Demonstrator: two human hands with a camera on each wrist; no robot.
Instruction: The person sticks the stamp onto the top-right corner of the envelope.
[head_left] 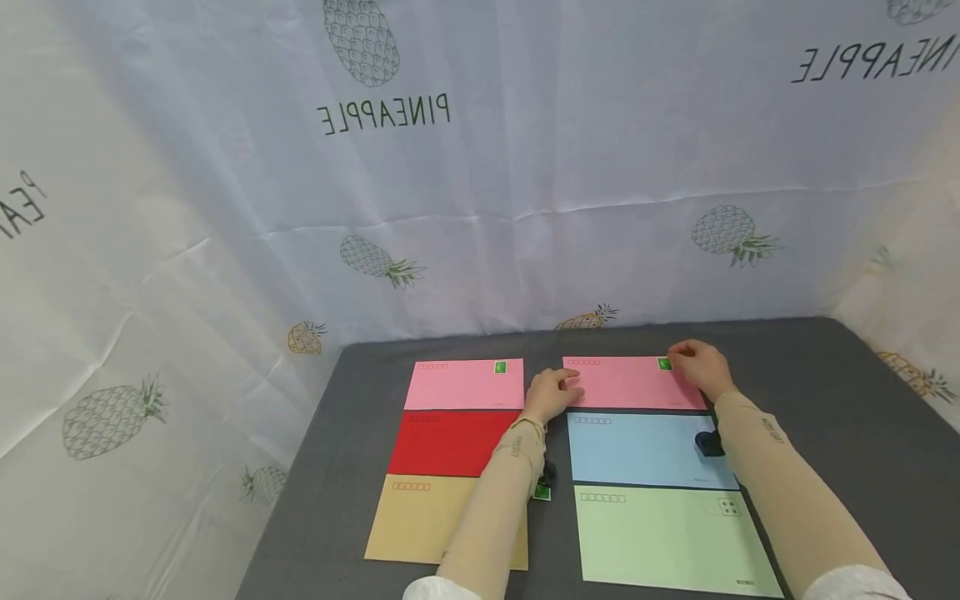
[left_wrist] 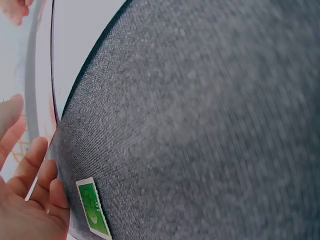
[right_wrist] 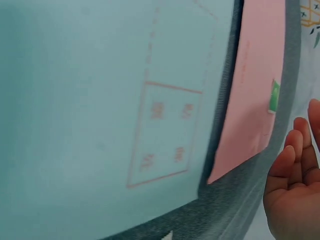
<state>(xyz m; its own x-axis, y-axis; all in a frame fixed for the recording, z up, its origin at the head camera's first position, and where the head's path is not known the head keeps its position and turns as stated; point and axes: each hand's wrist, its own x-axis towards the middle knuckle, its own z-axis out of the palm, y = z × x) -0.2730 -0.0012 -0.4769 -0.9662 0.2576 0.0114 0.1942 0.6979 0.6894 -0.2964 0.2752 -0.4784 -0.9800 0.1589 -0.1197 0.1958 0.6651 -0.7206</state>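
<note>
Two pink envelopes lie at the far side of the table. My left hand rests at the left edge of the right-hand pink envelope, thumb and fingers spread apart. At that envelope's upper right corner sits a green stamp, which also shows in the right wrist view. My right hand has its fingertips right beside this stamp, fingers slightly bent. A loose green stamp lies on the dark cloth below my left hand in the left wrist view. The left-hand pink envelope bears a green stamp.
Below the left pink envelope lie a red envelope and a tan envelope, partly under my left forearm. On the right are a light blue envelope and a light green envelope. A pineapple-print curtain hangs behind the dark table.
</note>
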